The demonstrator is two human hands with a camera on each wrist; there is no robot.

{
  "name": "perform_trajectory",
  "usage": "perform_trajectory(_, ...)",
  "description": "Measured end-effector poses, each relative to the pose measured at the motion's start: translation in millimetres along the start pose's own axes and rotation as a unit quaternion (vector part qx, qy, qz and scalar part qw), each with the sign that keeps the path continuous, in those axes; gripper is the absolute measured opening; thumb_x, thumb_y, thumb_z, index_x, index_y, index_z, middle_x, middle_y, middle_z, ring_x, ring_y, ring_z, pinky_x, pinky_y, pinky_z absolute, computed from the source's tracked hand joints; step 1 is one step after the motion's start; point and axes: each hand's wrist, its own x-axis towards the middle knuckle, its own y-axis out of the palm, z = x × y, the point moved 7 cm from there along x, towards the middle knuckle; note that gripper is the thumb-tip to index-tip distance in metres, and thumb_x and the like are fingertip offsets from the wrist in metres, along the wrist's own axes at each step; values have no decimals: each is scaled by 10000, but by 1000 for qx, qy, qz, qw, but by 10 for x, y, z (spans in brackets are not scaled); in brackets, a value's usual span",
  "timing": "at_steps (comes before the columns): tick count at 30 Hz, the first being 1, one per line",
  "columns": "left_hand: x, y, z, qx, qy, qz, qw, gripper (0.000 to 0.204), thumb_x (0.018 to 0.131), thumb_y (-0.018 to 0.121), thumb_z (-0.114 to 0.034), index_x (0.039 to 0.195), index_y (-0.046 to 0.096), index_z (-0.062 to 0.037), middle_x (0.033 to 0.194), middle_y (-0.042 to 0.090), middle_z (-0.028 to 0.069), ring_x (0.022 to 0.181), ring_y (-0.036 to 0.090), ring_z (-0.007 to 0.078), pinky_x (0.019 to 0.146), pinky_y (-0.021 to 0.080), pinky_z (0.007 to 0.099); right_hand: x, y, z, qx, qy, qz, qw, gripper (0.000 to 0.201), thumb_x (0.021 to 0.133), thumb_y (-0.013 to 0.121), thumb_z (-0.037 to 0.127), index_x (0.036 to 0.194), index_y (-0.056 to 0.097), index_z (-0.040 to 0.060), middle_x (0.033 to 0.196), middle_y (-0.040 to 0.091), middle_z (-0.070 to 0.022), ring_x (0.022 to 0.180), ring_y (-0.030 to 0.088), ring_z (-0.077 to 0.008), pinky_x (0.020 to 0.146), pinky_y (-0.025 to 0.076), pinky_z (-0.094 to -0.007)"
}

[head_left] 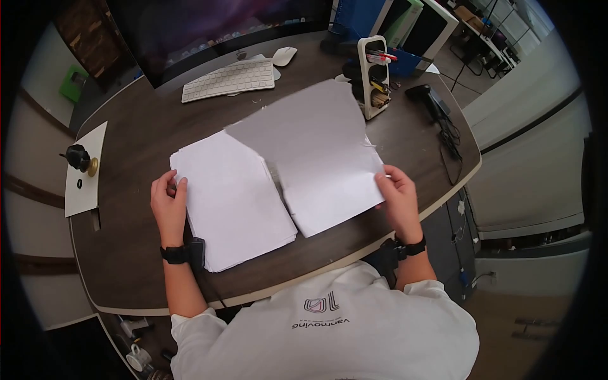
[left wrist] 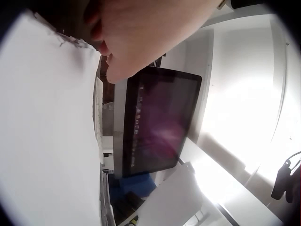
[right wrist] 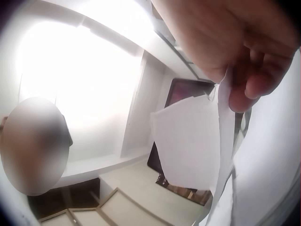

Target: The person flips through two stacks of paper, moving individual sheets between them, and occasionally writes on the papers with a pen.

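Dark-brown worktop [head_left: 130, 209] is carrying a rectangular white paper stack [head_left: 231, 196]; right of it, my right hand [head_left: 400, 195] is pinching a thin white paper sheet [head_left: 320, 149] by its right edge, my relaxed left hand [head_left: 168, 206] flanking the stack's left.

Dark wood-grain desk [head_left: 123, 215], pale-edged; grey floor [head_left: 440, 244] below; bright light [left wrist: 242, 113] glaring.

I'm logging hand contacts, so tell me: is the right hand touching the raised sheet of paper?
Touching. The right wrist view shows the right hand pinching the raised sheet, its edge held at the fingers.
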Motion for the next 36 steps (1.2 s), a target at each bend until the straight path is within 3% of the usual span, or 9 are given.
perform_trajectory(5,-58,54,-15,185,44,-15,982,633,849,888,-281,1368,662,3,1116,619,123,993,624,275,880,544,414,203,-520,17,-167,-66,-71,981,319,1054,675,181,1286,699,-38,926,739,-28,751,630,-63,647,504,-235)
perform_trajectory(19,-31,35,0,169,9,12,985,649,859,870,-223,1422,611,-32,1048,580,110,938,590,269,844,531,415,137,-215,139,-324,-168,-126,923,330,1000,726,186,1278,726,9,1004,760,-147,854,696,-212,815,556,-333)
perform_trajectory(22,-12,39,18,162,8,13,987,649,864,865,-222,1429,606,-34,1055,585,113,942,594,269,841,531,411,127,-154,189,-438,-200,-128,867,406,998,732,212,1350,687,15,1163,751,-193,987,707,-312,885,563,-393)
perform_trajectory(24,-46,31,38,158,8,14,987,645,868,862,-223,1429,606,-34,1061,588,113,945,596,267,839,531,409,60,-105,288,-549,-295,-150,767,520,997,741,248,1430,619,-12,1317,700,-258,1172,675,-408,989,544,-446)
perform_trajectory(25,-39,30,35,167,9,17,986,638,873,857,-225,1427,606,-33,1069,592,114,948,598,265,838,533,409,39,-109,288,-549,-295,-150,768,520,997,741,248,1430,619,-12,1317,700,-258,1172,675,-408,989,544,-446)
perform_trajectory(27,-4,41,24,175,13,21,984,630,878,852,-227,1425,606,-32,1076,595,115,951,600,262,838,534,409,59,-157,129,-441,-167,-72,879,629,995,748,268,1495,537,-51,1387,648,-316,1249,649,-465,1058,521,-462)
perform_trajectory(33,-9,54,21,158,5,12,987,592,900,833,-230,1408,610,-22,1070,590,113,941,594,256,826,535,399,-162,-97,162,-377,-125,-34,917,761,956,798,296,1554,472,-41,1497,553,-350,1364,574,-491,1149,463,-493)
perform_trajectory(34,-15,50,24,161,5,13,987,585,903,830,-229,1404,611,-20,1066,587,111,939,591,255,824,534,398,-180,-119,181,-376,-125,-36,918,761,956,798,296,1554,472,-41,1497,553,-350,1364,574,-491,1149,463,-493)
perform_trajectory(36,-12,42,19,165,4,13,986,577,907,827,-228,1399,612,-17,1062,585,110,936,589,253,821,534,397,-276,21,327,-536,-251,17,806,835,849,892,311,1553,527,50,1602,463,-311,1478,462,-484,1213,386,-546)
